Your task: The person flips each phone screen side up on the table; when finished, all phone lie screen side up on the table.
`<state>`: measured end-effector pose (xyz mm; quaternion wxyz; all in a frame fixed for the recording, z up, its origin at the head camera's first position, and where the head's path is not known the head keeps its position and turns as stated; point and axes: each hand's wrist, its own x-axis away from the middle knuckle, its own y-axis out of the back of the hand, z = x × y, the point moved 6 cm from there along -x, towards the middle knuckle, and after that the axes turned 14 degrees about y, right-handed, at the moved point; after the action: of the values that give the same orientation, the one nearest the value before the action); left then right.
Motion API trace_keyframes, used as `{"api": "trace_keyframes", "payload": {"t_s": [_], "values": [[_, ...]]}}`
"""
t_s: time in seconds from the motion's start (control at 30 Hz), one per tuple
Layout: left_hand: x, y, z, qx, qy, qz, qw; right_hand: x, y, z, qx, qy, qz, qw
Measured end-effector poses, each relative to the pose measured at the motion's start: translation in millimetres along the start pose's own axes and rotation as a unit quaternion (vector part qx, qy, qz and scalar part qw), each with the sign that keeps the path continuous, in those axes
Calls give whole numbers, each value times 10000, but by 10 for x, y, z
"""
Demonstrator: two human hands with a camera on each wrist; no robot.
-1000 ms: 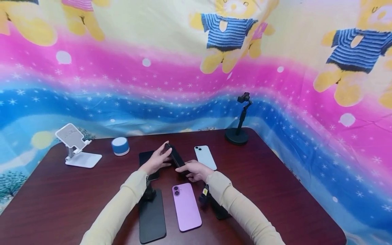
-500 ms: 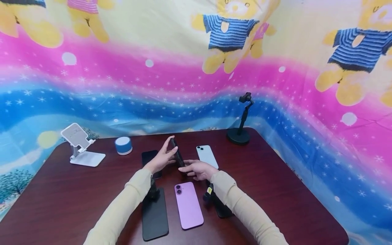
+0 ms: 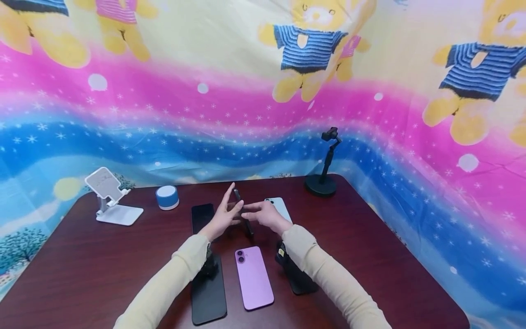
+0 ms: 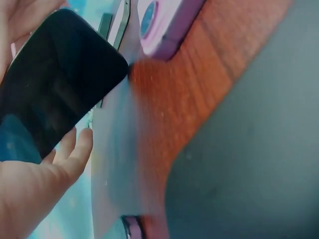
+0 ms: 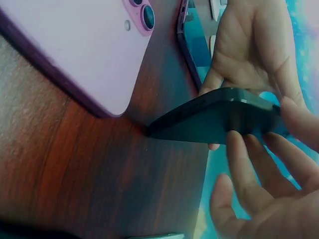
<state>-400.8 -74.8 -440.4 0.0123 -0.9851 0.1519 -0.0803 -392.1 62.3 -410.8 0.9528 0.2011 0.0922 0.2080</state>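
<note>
A dark smartphone is tilted up on edge between the hands, one end close to the tabletop. My left hand grips it by its edges, index finger stretched along the far end. The glossy black screen of this smartphone faces the left wrist camera. My right hand reaches in from the right with fingers extended; in the right wrist view, the fingertips touch the smartphone's back. A purple phone lies camera side up nearer the body. A pale phone lies partly behind the right hand.
Flat dark phones lie by the left hand, by the left forearm and under the right wrist. A white folding stand, a blue-white cylinder and a black stand are at the back of the brown table.
The dark smartphone has turned more edge-on to the head camera. My right hand has risen from its near end and moved forward, fingers straighter. My left hand keeps its grip.
</note>
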Motion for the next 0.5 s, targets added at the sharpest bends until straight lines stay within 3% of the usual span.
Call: {"api": "trace_keyframes", "payload": {"t_s": [0.2, 0.37, 0.5], "values": [[6, -3, 7, -25, 37, -65, 10000, -33, 36, 101, 476, 402, -646, 9960], [48, 20, -8, -17, 109, -93, 9999, -28, 63, 150, 807, 444, -1046, 9902], [72, 90, 1, 188, 138, -347, 9991, -38, 85, 161, 885, 464, -1257, 9870]]}}
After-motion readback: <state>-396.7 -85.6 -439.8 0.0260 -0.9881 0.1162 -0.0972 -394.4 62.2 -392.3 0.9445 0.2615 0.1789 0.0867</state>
